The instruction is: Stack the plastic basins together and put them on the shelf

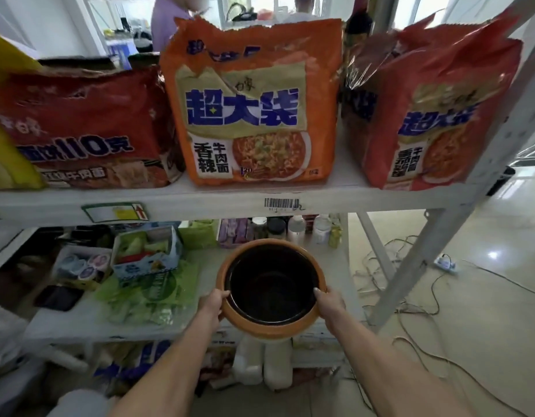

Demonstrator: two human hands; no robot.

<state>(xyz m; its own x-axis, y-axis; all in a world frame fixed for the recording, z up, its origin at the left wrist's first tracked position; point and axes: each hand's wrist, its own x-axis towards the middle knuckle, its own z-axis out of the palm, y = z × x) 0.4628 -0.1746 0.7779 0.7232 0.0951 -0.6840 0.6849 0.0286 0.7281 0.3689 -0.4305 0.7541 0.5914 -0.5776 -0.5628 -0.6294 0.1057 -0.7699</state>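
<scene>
Shelving of pale metal (200, 203) filled most of the frame, with a glossy tiled floor (486, 296) seen at the lower right, where loose cables (410, 311) were strewn. Three large noodle packs were counted on the upper board: a dark red one (79, 127) at the left, an orange one (251, 106) in the centre and a red one (425, 109) at the right. A barcode label (281, 203) was stuck on the board's front edge.

On the lower board (335, 266), at the centre of the frame, the stacked basins (270, 287) were held: a black basin (270, 284) nested inside an orange one (230, 314), so two were counted. The stack was held near the board's front edge, its near side overhanging; whether its base touched the board could not be told. The left hand (212, 302) was closed on the left rim and the right hand (328, 302) on the right rim, each grip wrapped around the edge with the thumb over the lip.

Bare board was left only to the right of the stack, up to the slanted post (410, 281). To the left, green packets (146, 293) and an open carton (146, 254) crowded the surface; behind, a row of bottles and jars (296, 228) stood.
</scene>
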